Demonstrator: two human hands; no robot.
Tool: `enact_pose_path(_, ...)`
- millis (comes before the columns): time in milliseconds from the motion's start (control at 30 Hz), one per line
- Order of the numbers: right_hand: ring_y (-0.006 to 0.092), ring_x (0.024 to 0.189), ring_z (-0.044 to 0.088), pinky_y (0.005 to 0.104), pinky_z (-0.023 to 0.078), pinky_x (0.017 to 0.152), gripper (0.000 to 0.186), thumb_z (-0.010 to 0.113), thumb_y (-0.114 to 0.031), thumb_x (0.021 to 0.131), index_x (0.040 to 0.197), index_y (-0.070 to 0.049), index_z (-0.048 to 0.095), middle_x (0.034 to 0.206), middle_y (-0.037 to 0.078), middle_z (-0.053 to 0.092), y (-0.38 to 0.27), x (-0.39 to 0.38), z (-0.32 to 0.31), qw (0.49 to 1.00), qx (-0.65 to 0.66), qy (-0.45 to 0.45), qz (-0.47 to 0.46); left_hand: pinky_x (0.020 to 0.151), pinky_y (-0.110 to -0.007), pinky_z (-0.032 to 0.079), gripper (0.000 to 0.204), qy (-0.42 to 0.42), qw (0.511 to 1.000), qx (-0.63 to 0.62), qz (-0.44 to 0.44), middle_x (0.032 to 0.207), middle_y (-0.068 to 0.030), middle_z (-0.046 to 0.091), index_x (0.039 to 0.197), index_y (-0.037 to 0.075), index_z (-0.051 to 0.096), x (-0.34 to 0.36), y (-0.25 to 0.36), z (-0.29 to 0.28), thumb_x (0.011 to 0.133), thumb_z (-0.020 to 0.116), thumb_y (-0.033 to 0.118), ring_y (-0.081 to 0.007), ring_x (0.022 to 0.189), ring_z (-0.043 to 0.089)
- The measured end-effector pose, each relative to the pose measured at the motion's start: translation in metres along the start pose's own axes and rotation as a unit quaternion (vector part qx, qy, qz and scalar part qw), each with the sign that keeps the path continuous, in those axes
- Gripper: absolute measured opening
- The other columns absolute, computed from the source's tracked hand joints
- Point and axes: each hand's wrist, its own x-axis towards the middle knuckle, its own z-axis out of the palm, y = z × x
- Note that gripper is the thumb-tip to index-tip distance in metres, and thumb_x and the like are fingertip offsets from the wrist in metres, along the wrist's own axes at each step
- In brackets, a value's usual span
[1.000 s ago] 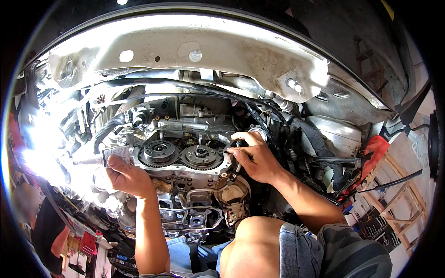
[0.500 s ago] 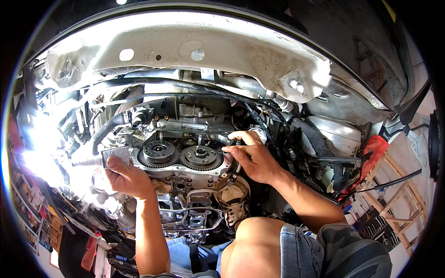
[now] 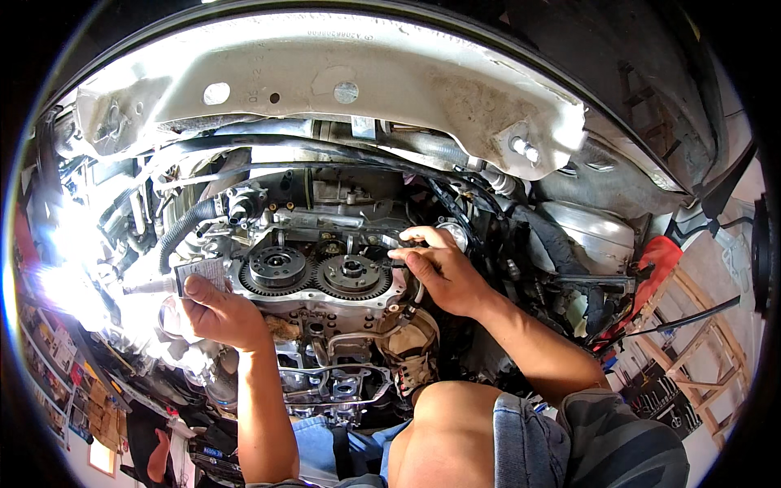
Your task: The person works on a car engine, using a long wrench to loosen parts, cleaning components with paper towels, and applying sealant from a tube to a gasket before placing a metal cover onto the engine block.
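Observation:
My left hand [image 3: 221, 317] is closed round a sealant tube [image 3: 203, 273] with a printed body, its pale pointed nozzle [image 3: 150, 286] aimed left into the glare. Beside it is the open end of an engine, with two toothed gears, a left one [image 3: 277, 267] and a right one [image 3: 353, 275], inside a bare metal rim [image 3: 325, 301]. My right hand [image 3: 446, 272] rests at the right edge of this housing, fingers spread and bent, with the fingertips at the rim. Nothing shows in its grasp, and the undersides of its fingers are hidden.
A pale metal panel [image 3: 268, 73] spans the far side above the engine. Black hoses [image 3: 325, 149] and cables run under it. A bright light [image 3: 69, 281] glares at the left. My bare knee [image 3: 443, 431] is close to the engine's near side. A wooden frame [image 3: 716, 350] stands at right.
The whole view has shifted very slightly. My left hand still grips the tube, and my right hand stays at the housing's right edge with hardly any movement.

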Motion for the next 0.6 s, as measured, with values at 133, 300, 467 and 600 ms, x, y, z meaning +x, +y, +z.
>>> enact_pose_path(133,0.029,0.116,0.046,0.0388,0.033,0.1,0.045,0.041,-0.037,0.098,0.104,-0.003,0.069,0.12,0.016,0.051,0.0024,-0.0002,-0.0017,1.0,0.005,0.009,0.003,0.044,-0.023,0.037,0.047,-0.015,1.0,-0.003,0.025,0.06,-0.0018,0.048,0.073,-0.001,0.052,0.0019,-0.0047,-0.0028,0.098,0.046,0.039,-0.0087,0.05,0.042)
enact_pose_path(300,0.0328,0.119,0.041,0.0423,0.03,0.102,0.051,0.04,-0.046,0.097,0.095,-0.007,0.073,0.123,0.018,0.051,0.0004,-0.0012,-0.0005,0.999,0.03,-0.001,0.01,0.045,-0.023,0.036,0.047,-0.015,1.0,-0.006,0.015,0.06,-0.0015,0.048,0.074,-0.001,0.053,0.0021,-0.0047,-0.0028,0.098,0.047,0.039,-0.0082,0.052,0.041)
enact_pose_path(467,0.032,0.123,0.038,0.0418,0.028,0.105,0.052,0.04,-0.048,0.097,0.098,-0.007,0.072,0.128,0.019,0.049,0.0063,-0.0031,0.0046,0.998,0.05,-0.018,0.024,0.048,-0.023,0.039,0.046,-0.009,1.0,-0.015,-0.016,0.065,-0.0019,0.051,0.079,-0.002,0.055,0.0013,-0.0036,-0.0027,0.097,0.048,0.041,-0.0083,0.056,0.044)
enact_pose_path(600,0.0314,0.125,0.037,0.0409,0.028,0.106,0.051,0.04,-0.047,0.097,0.1,-0.007,0.072,0.129,0.019,0.048,0.004,-0.0027,0.0038,0.996,0.071,-0.031,0.037,0.049,-0.023,0.04,0.047,-0.014,1.0,-0.011,-0.023,0.068,-0.0018,0.052,0.082,-0.002,0.055,0.0001,-0.0002,-0.0023,0.096,0.049,0.043,-0.0088,0.057,0.045)
